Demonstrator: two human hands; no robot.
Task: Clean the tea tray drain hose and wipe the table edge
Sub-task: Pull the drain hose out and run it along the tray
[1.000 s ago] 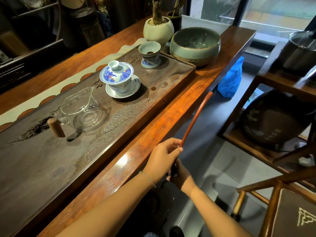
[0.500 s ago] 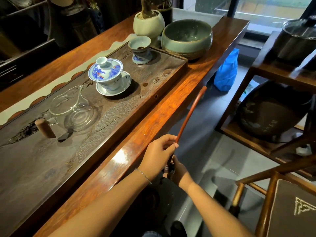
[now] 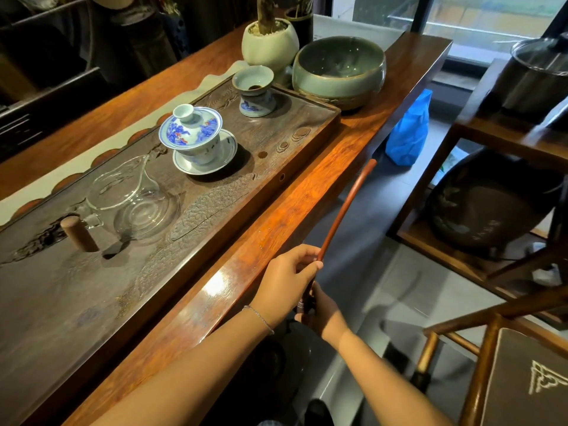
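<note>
Drain hose [image 3: 344, 210], reddish-brown and slim, rises off the near side of the table edge [image 3: 307, 207], beyond the rim and over the floor; its long axis runs from near-left, low at the hands, up to far-right, with a gentle bow, and its free end points toward the far right, level with the tray's far corner.

Going left to right: the dark carved tea tray [image 3: 92, 287] covers most of the tabletop, carrying a glass pitcher [image 3: 132, 198] with a wooden handle, then a blue-and-white lidded cup [image 3: 193, 133] on its saucer, then a small strainer cup [image 3: 255, 90] at the far end. A small round hole shows in the tray's right-hand wall (just past the lidded cup). Beyond the tray stand a pale plant pot [image 3: 270, 44] and a wide green glazed bowl [image 3: 341, 69].

The left hand [image 3: 289, 278] sits just off the polished table edge, fingers curled closed round the hose, thumb and forefinger pinching it where it emerges upward. The right hand [image 3: 322, 312] is directly below and nearer, wrapped closed round the hose's lower stretch; its fingertips are hidden behind the left hand.

To the right, a blue bag [image 3: 408, 133] lies on the floor, then a wooden shelf [image 3: 461, 130] with a dark round vessel, and a chair [image 3: 491, 364] at the near right.
</note>
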